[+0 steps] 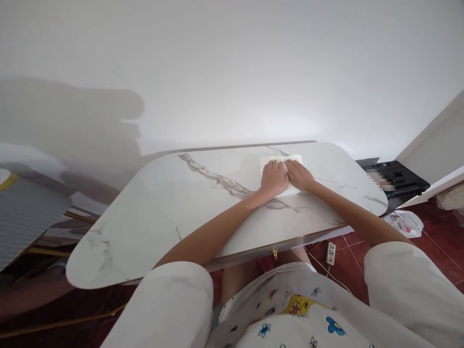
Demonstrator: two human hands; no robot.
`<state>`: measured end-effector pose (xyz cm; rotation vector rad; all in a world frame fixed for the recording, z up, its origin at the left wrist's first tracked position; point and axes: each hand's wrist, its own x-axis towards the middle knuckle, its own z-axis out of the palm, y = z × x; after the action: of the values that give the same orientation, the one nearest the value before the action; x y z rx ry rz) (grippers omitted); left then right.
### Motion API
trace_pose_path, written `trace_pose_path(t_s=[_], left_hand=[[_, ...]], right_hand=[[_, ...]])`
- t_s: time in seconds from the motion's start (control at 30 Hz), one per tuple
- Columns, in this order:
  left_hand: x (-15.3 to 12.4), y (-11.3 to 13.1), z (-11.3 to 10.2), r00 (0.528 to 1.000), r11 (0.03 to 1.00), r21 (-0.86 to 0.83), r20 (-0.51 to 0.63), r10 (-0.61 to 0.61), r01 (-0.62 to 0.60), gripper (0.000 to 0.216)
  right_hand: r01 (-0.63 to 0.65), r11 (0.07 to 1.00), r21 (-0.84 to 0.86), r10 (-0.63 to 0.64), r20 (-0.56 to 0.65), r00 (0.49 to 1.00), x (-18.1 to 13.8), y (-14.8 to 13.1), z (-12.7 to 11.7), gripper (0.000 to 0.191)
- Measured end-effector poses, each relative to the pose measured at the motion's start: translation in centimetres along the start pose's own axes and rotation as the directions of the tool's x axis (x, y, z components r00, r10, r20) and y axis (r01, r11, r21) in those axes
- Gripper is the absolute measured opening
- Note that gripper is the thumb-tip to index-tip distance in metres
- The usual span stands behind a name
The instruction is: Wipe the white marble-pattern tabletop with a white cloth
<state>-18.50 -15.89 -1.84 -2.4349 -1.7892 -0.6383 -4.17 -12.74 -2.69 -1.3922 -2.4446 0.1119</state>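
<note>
A folded white sheet that looks like a paper towel lies on the white, marble-patterned tabletop, right of its middle. My left hand presses down on its left half, fingers bent over it. Beside it, my right hand rests on the right half with its fingers angled toward the left hand; the two hands touch. The towel shows past the fingertips and below the palms. What lies under the hands is hidden.
The table's far edge runs along a white wall. A black case-like object is at the right, above a plastic bag. A power strip with a cord lies on the red tiled floor. Another person's arm shows at lower left.
</note>
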Motion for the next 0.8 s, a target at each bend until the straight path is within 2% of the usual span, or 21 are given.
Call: trace_pose_path(t_s=[0.27, 0.47, 0.63, 0.8], left_hand=[[-7.0, 2.0, -2.2, 0.997, 0.997, 0.035, 0.027, 0.069, -0.07, 0.047], [-11.6, 3.2, -2.7, 1.0, 1.0, 0.01, -0.015, 0.021, -0.02, 0.051], [-13.5, 4.4, -2.8, 0.998, 0.999, -0.007, -0.047, -0.033, 0.033, 0.053], [-13.3, 6.2, -2.6, 0.997, 0.998, -0.023, -0.046, -0.065, 0.064, 0.051]], right_hand=[[0.022, 0.999, -0.045, -0.025, -0.059, 0.998, -7.1, -4.7, -0.6, 0.052], [0.079, 0.997, -0.021, -0.081, -0.092, 0.992, -11.3, -7.3, -1.1, 0.052], [0.122, 0.993, 0.008, -0.121, -0.095, 0.988, -12.8, -7.5, -1.4, 0.051], [0.158, 0.987, 0.023, -0.155, -0.117, 0.981, -13.4, -6.1, -1.7, 0.051]])
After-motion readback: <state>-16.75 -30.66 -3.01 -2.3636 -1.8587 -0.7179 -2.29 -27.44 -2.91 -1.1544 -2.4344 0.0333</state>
